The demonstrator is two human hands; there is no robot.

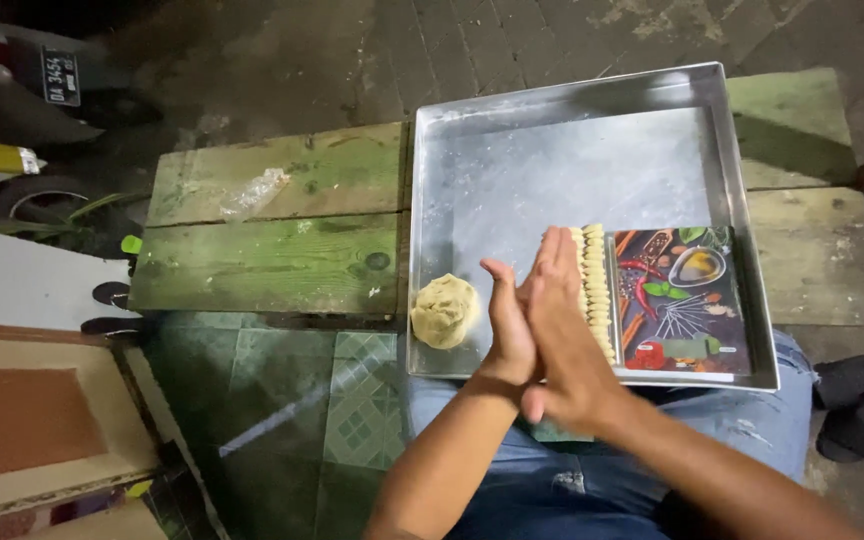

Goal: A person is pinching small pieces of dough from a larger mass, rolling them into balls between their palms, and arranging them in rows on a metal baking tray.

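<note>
Dough ball (444, 311) in metal tray (552, 150), beside palms-together left hand (508, 325) and right hand (557, 335), dough strips (594, 285) behind.

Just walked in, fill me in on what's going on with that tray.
A person sits with a metal tray across their lap and a wooden bench. Their left hand and right hand are pressed together, palm to palm, above the tray's near edge; whether dough is between them can't be seen. In the tray, a dough ball sits at the near left corner, and a row of small shaped dough pieces lines the left edge of a printed board.
</note>
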